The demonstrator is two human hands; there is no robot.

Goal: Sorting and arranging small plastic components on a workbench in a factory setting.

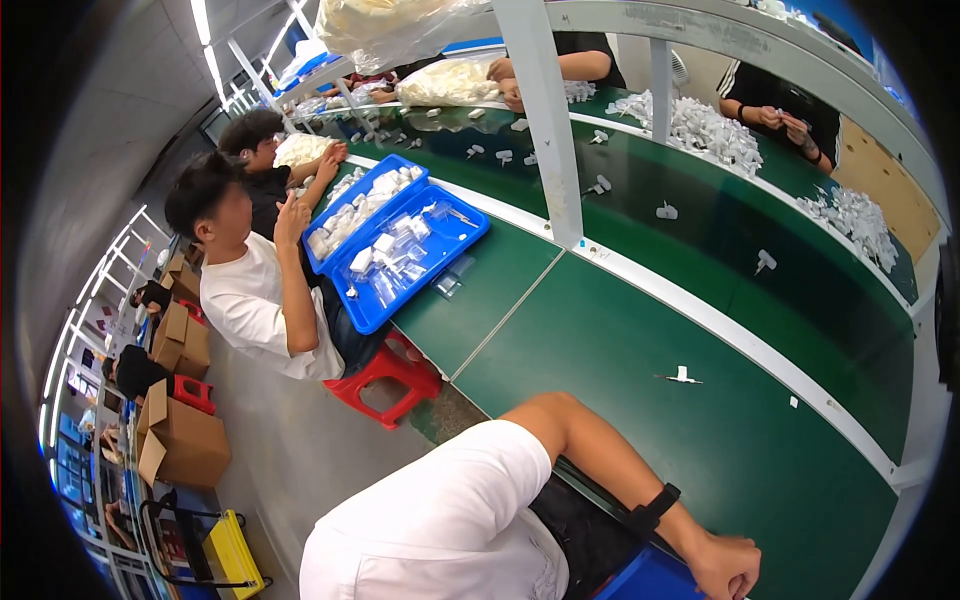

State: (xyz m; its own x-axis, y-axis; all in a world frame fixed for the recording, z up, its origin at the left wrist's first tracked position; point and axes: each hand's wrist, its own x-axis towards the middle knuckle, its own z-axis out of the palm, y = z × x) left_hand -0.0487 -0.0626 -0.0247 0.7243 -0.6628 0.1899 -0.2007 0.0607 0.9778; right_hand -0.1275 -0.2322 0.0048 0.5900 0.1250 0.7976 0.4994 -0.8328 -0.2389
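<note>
My left hand is at the lower right, at the end of a bent arm with a black band on its wrist. Its fingers curl inward in a closed shape, and whatever they may hold is hidden. Just beside it, a blue tray shows only in part at the lower edge. On the green tabletop lies a small white plastic part with a thin pointed end, well beyond the hand. A tiny white square piece sits to the right of that part. My right hand is out of view.
A green conveyor carries scattered white parts behind a white rail and post. At left, a co-worker sits by blue trays of white pieces and clear bags. White parts are heaped across the belt. A red stool stands left.
</note>
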